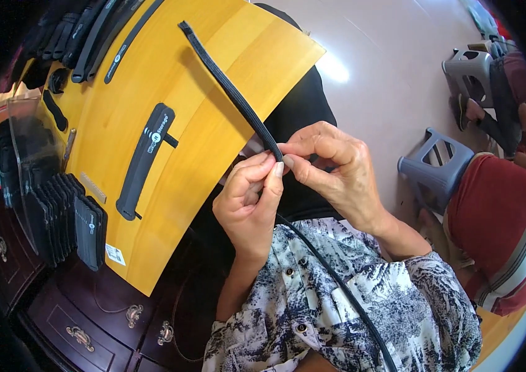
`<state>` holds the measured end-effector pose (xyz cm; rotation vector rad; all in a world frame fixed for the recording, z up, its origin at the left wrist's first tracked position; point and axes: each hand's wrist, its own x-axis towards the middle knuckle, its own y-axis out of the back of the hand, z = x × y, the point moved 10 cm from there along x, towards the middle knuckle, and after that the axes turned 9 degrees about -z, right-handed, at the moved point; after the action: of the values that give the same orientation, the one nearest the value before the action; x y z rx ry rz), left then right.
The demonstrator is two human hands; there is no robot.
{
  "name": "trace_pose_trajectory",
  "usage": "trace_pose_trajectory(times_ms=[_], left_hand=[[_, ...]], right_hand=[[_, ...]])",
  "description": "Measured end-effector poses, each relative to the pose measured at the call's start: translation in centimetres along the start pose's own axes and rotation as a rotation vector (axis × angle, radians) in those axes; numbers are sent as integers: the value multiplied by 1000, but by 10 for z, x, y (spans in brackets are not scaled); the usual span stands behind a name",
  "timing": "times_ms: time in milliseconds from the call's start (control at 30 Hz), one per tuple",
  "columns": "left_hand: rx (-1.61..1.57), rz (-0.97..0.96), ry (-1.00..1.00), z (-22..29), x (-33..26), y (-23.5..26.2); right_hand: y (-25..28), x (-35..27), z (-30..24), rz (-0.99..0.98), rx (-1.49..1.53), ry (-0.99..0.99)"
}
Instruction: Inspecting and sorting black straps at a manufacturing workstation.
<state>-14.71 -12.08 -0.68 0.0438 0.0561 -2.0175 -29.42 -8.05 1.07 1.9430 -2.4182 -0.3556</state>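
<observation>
Pinching a black elastic strap [232, 93], my left hand [250, 198] and right hand [331, 167] close fingertips together; next I judge careful feeding.

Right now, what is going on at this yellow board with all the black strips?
A person in a patterned shirt pinches a long black strap between both hands, the left hand and the right hand meeting fingertip to fingertip. The strap runs up over a yellow board and trails down across the person's lap. A finished black handle piece lies on the board, and a row of small black pieces sits at its left edge. Another person sits nearby beside grey stools.
</observation>
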Motion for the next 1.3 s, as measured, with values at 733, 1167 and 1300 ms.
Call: trace_pose_trajectory(times_ms=[733, 1167, 1300], left_hand=[[350, 58, -215, 3, -10, -8], [-439, -10, 217, -19, -3, -7], [-491, -25, 300, -32, -7, -12]], right_hand=[[-7, 2, 23, -27, -54, -102], [-12, -13, -29, 31, -374, 275], [-13, -12, -28, 39, -428, 300]])
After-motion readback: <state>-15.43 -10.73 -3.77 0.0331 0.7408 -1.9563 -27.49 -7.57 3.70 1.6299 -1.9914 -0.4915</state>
